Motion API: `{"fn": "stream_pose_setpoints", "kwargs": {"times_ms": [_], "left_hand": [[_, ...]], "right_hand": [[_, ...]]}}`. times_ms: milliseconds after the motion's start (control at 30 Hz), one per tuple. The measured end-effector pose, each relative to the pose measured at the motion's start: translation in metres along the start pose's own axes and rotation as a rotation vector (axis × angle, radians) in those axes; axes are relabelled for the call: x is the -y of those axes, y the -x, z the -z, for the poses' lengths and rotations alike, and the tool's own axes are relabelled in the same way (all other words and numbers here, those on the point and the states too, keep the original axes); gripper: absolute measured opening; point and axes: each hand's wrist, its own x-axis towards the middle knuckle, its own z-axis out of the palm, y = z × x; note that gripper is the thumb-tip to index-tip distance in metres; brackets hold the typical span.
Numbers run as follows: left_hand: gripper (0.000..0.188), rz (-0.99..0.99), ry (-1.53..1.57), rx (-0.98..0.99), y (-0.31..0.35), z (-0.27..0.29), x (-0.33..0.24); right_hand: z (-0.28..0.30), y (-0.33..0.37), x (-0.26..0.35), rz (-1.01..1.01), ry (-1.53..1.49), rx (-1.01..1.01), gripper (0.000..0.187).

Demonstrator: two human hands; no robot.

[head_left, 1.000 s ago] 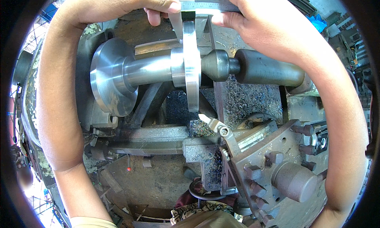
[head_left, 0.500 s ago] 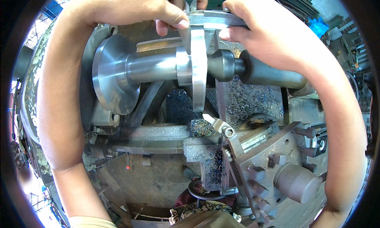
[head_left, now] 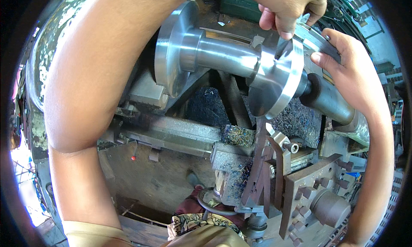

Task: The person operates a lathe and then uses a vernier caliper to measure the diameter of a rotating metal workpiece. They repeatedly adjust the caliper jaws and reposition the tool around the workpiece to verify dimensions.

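A shiny steel flanged shaft is mounted across a lathe, with a wide disc at each end. At the far right, my left hand pinches the jaw end of a vernier caliper. My right hand grips the other end of the caliper's beam, thumb and fingers wrapped round it. The caliper lies over the upper edge of the right disc, with a jaw down against or close to its face. Where exactly the jaws touch cannot be told.
The tailstock supports the shaft's right end. A pointed cutting tool sticks up below the right disc, clamped in a bolted tool post. Metal chips cover the carriage. A handwheel sits near my body.
My view has shifted and tilted, so the lathe appears turned and the right disc's face now shows. Both hands stay on the caliper at that disc.
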Motion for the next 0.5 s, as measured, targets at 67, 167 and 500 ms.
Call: {"fn": "stream_pose_setpoints", "kwargs": {"times_ms": [67,167,500], "left_hand": [[0.025,0.024,0.021,0.006,0.001,0.001,-0.004],[0.026,0.081,-0.039,-0.038,-0.004,-0.001,-0.009],[0.028,-0.069,-0.141,-0.173,-0.011,-0.016,-0.009]], "right_hand": [[-0.001,0.003,-0.004,0.013,-0.009,0.003,0.055],[-0.001,0.005,-0.009,0.025,-0.009,0.016,0.055],[0.033,-0.001,0.022,-0.011,-0.075,0.177,0.036]]}}
